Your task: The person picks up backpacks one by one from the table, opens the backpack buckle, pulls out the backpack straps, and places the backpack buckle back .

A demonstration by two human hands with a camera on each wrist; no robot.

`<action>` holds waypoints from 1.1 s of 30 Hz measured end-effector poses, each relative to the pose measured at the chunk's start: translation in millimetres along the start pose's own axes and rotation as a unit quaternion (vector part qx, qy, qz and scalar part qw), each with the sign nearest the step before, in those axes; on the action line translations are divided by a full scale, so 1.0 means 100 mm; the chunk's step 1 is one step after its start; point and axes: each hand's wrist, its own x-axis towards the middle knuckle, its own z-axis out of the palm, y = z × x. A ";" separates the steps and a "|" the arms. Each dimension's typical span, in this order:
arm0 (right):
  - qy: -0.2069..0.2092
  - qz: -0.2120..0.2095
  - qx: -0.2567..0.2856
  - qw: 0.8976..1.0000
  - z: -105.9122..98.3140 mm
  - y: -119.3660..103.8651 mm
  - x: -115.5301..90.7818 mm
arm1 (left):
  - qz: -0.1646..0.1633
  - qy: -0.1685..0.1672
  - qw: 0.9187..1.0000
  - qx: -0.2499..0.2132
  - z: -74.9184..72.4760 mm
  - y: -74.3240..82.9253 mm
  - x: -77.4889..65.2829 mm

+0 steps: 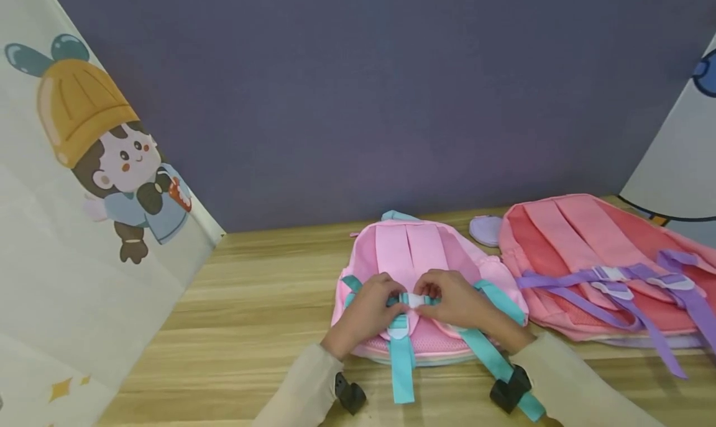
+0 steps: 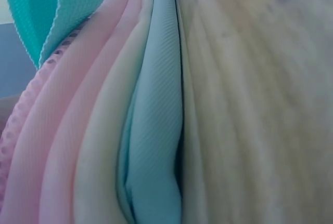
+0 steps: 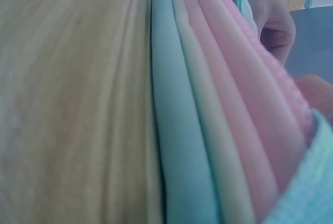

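A small pink backpack point(image 1: 411, 253) lies on the table with its shoulder-strap side up and teal webbing straps. Across its middle runs a teal chest strap with a white buckle point(image 1: 414, 300). My left hand point(image 1: 366, 309) pinches the left side of that strap beside the buckle. From the other side my right hand point(image 1: 453, 299) pinches the strap or buckle end with thumb and curled fingers. The buckle's halves sit together between the hands; whether they are latched I cannot tell. Both wrist views mostly show the backpack's layered pink, cream and light blue edge point(image 2: 156, 104).
A larger coral backpack point(image 1: 593, 259) with purple straps lies to the right, close against the pink one. Behind, between the two, rests a small lilac round piece point(image 1: 485, 230). The wooden table point(image 1: 235, 327) meets a dark blue panel point(image 1: 380, 104) at the back.
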 end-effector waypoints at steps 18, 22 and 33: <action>0.000 -0.004 -0.007 1.000 0.01 0.05 0.00 | 0.008 0.019 1.000 -0.019 0.01 0.00 -0.01; 0.000 -0.006 -0.007 1.000 0.01 0.05 0.00 | 0.017 0.027 0.999 -0.012 0.01 0.00 -0.03; 0.004 0.008 0.001 1.000 0.01 0.03 -0.01 | -0.015 -0.010 1.000 0.002 0.00 0.04 0.00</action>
